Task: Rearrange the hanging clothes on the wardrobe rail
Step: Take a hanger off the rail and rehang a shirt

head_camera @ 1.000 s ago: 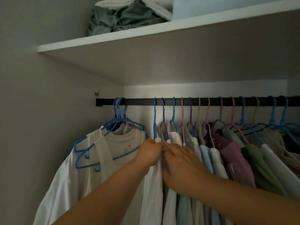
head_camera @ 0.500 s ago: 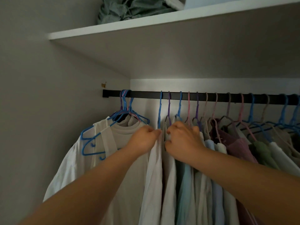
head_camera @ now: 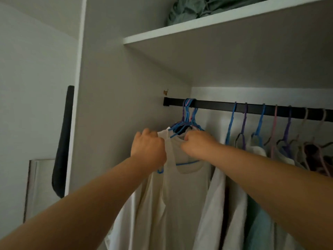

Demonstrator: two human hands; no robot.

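A black rail (head_camera: 216, 106) runs across the wardrobe under the shelf. At its left end a bunch of blue hangers (head_camera: 189, 114) carries a cream top (head_camera: 185, 195) and white garments. My left hand (head_camera: 147, 147) grips the left shoulder of that cream top, fingers curled round the fabric. My right hand (head_camera: 196, 143) pinches the top's neckline just under the hanger hooks. To the right hang a white shirt (head_camera: 216, 204), a pale green garment (head_camera: 259, 222) and several more clothes on blue, purple and pink hangers (head_camera: 261, 123).
A white shelf (head_camera: 198, 26) above the rail holds crumpled green fabric (head_camera: 189, 9). The wardrobe's side panel (head_camera: 108, 105) stands close to the left of the hangers. Outside it, a dark object (head_camera: 63, 141) leans by the wall.
Both hands left the white shirts in the middle of the rail and moved left to the cream top on the bunched blue hangers. The view turned left too.
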